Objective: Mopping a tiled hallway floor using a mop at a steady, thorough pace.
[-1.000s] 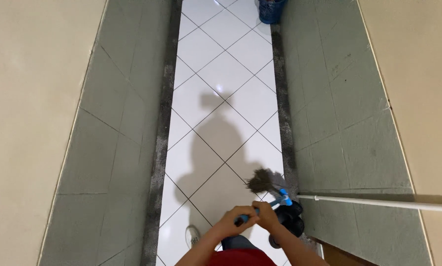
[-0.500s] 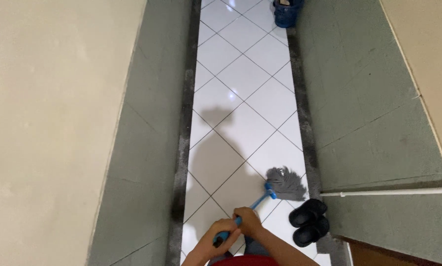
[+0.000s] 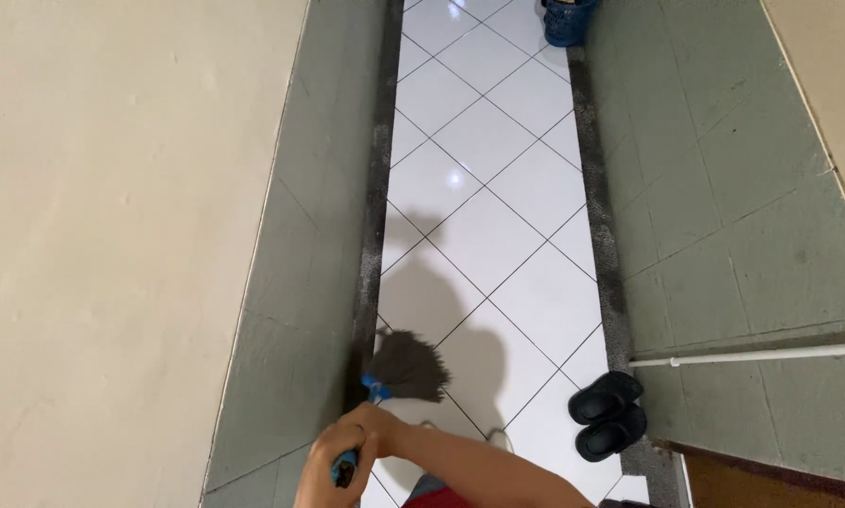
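Nearest to you, at the bottom edge of the view, your hands are bunched together on the blue handle [image 3: 347,465] of a mop. The right hand [image 3: 371,435], with its forearm running in from the lower right, is wrapped over the upper part of the grip, fingers curled shut around it. The left hand [image 3: 321,470] sits just below and to the left, closed on the dark end of the handle, though most of it is hidden by the right hand and the frame edge. Just beyond your knuckles the handle meets a blue clamp, and from there the grey stringy mop head [image 3: 406,365] spreads out on the white tiled floor [image 3: 517,188], pressed up against the dark strip at the foot of the left wall [image 3: 281,282]. Your shadow falls across the tiles around the mop head. To the right, near the opposite dark border, a pair of black clogs [image 3: 609,414] lies side by side on the floor, well apart from the mop. Above them a white pipe [image 3: 752,355] runs along the grey-green right wall. Far down the narrow corridor, at the top of the view, a blue bucket [image 3: 568,19] stands by the right wall, cut off by the frame.
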